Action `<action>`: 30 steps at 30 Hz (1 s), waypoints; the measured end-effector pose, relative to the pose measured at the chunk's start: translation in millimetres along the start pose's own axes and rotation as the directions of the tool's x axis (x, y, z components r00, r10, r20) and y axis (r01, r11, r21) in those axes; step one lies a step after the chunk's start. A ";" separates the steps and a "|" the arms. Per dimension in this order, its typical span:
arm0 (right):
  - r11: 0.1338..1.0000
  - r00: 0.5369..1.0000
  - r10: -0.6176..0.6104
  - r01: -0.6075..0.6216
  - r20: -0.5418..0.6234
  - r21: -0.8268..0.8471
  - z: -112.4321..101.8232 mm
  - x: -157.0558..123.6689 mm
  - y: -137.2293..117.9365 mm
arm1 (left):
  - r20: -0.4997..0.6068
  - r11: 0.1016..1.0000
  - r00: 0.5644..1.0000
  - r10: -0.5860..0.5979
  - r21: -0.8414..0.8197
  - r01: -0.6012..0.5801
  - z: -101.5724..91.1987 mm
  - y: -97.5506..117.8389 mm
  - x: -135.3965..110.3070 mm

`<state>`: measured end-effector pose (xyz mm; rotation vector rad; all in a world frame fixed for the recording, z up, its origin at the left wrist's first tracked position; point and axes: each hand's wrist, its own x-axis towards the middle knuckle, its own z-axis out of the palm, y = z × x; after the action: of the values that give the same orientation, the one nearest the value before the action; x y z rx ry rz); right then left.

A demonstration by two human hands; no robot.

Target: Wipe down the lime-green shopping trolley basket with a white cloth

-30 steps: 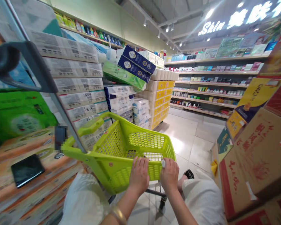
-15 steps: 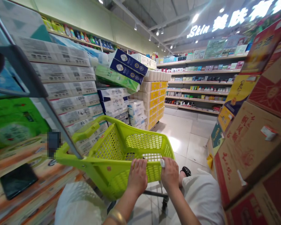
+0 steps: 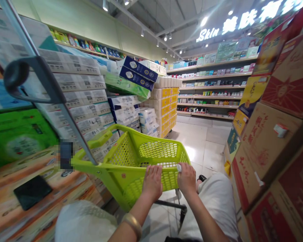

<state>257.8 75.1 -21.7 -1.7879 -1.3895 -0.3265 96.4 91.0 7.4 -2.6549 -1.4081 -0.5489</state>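
A lime-green plastic shopping cart (image 3: 111,169) with a perforated basket stands sideways in front of me. My left hand (image 3: 153,181), with a gold bangle (image 3: 131,224) at the wrist, curls its fingers over the cart's near rim. Just to the right, my right hand (image 3: 187,176) also grips that rim, close to the basket's front corner. A small white piece (image 3: 179,167) shows at the right hand's fingers; what it is, I cannot make out. Both sets of fingertips are partly hidden behind the rim.
Stacked paper packs (image 3: 86,84) line the left, with a dark flat tablet-like item (image 3: 32,192) on orange packs. A metal pole with a grey handle (image 3: 35,80) rises by the cart. Cartons (image 3: 260,134) crowd the right. Tiled floor (image 3: 199,141) leads to product shelves (image 3: 212,87).
The view has shifted slightly, so the cart, the pole and both hands sit a little further right. Both hands keep their hold on the rim.
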 end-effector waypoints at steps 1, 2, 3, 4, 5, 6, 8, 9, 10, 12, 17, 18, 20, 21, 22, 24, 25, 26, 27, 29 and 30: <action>1.000 1.000 0.007 -0.007 -0.007 -0.007 0.9 -0.4 -3.0 | 0.003 1.000 1.000 -0.006 0.001 0.006 0.0 0.6 0.1; 1.000 1.000 -0.006 0.006 -0.006 -0.003 3.0 -1.3 -9.4 | 0.004 1.000 1.000 -0.012 0.001 0.012 0.1 1.1 0.2; 0.999 0.999 -0.035 0.035 0.003 0.009 5.9 -2.6 -18.1 | 0.003 1.000 1.000 -0.016 0.001 0.016 0.3 1.5 0.3; 0.997 0.997 -0.072 0.071 0.014 0.026 9.2 -4.1 -27.6 | 0.002 1.000 1.000 -0.018 0.001 0.018 0.4 1.5 0.2; 0.993 0.994 -0.107 0.106 0.026 0.046 12.1 -5.5 -36.5 | 0.000 1.000 1.000 -0.017 0.000 0.017 0.5 1.1 0.0; 0.989 0.990 -0.137 0.134 0.037 0.065 14.4 -6.9 -43.2 | -0.002 1.000 1.000 -0.013 -0.001 0.013 0.7 0.3 -0.4; 0.983 0.984 -0.167 0.162 0.060 0.090 15.5 -8.2 -46.7 | -0.010 1.000 1.000 -0.010 0.000 0.010 1.0 -2.5 -1.6; 0.984 0.985 -0.160 0.154 0.068 0.091 14.4 -8.1 -43.3 | -0.015 1.000 1.000 -0.010 0.003 0.010 1.2 -4.0 -2.3; 0.987 0.987 -0.143 0.137 0.071 0.087 12.6 -7.6 -37.3 | -0.019 1.000 1.000 -0.012 0.006 0.012 1.3 -5.3 -3.0; 0.995 0.994 -0.083 0.079 0.065 0.066 8.4 -5.6 -23.2 | -0.023 1.000 1.000 -0.018 0.012 0.019 1.3 -6.9 -3.9; 0.999 0.999 -0.013 0.012 0.049 0.033 9.4 -5.4 -26.8 | -0.022 0.999 0.999 -0.040 0.007 0.040 -0.7 -3.9 -3.6; 0.998 0.997 -0.044 0.041 0.059 0.049 11.9 -6.6 -35.3 | -0.027 0.999 0.999 -0.040 0.007 0.040 -1.0 -3.2 -3.6; 0.991 0.991 -0.110 0.103 0.071 0.089 16.7 -9.4 -51.8 | -0.038 0.999 0.999 -0.035 0.009 0.035 -1.1 -3.1 -4.1; 0.986 0.988 -0.136 0.128 0.075 0.107 18.2 -10.4 -57.1 | -0.041 1.000 0.999 -0.030 0.009 0.030 -1.0 -3.8 -4.7; 0.982 0.984 -0.156 0.146 0.080 0.120 18.8 -11.0 -59.2 | -0.042 1.000 0.999 -0.022 0.009 0.023 -0.7 -4.9 -5.3; 0.979 0.981 -0.174 0.161 0.090 0.128 17.0 -10.3 -52.7 | -0.041 1.000 0.999 -0.011 0.005 0.011 0.3 -7.9 -6.5; 0.980 0.981 -0.168 0.156 0.093 0.124 14.8 -9.2 -45.0 | -0.040 1.000 0.999 -0.009 0.003 0.009 0.8 -9.3 -6.9; 0.984 0.985 -0.148 0.137 0.092 0.114 12.2 -7.7 -35.5 | -0.038 1.000 0.999 -0.008 0.003 0.008 1.3 -10.3 -7.0; 0.989 0.989 -0.117 0.108 0.085 0.098 9.3 -6.1 -25.6 | -0.036 1.000 0.999 -0.010 0.004 0.010 1.7 -10.9 -7.0; 0.997 0.997 -0.049 0.045 0.067 0.061 4.3 -3.6 -9.8 | -0.034 1.000 0.999 -0.016 0.007 0.016 2.1 -10.4 -6.5; 0.999 0.998 -0.024 0.022 0.060 0.044 2.8 -3.0 -6.0 | -0.033 1.000 0.999 -0.018 0.009 0.018 2.1 -9.4 -6.1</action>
<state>250.6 75.4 -22.7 -1.7603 -1.4498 -0.2542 86.2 92.0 2.5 -2.6157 -1.4237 -0.5831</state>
